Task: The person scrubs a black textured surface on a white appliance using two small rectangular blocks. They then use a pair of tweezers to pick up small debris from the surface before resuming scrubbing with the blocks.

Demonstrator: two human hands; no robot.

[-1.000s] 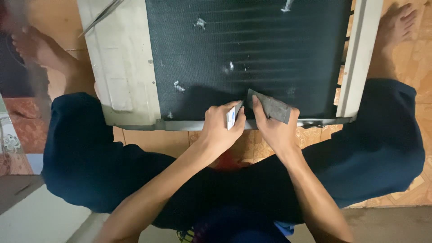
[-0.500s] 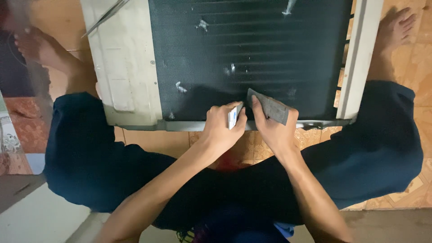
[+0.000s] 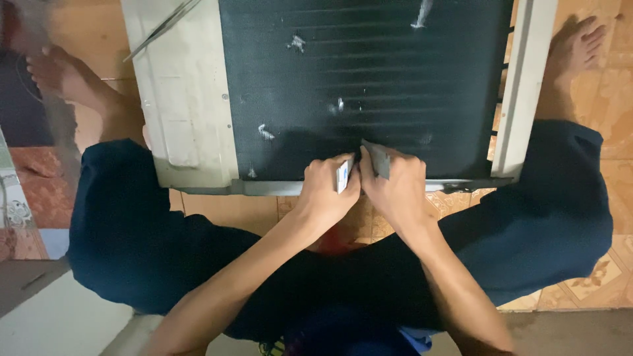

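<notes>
With my left hand (image 3: 326, 191) pinching the small white card (image 3: 342, 176) and my right hand (image 3: 395, 188) closed on the grey flat tool (image 3: 377, 160) at the dark finned coil's (image 3: 369, 79) 6 o'clock edge, I should stroke along the fins, lightly.

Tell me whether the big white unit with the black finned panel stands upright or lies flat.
Lying flat: the white unit rests on the tiled floor, finned panel facing up.
</notes>
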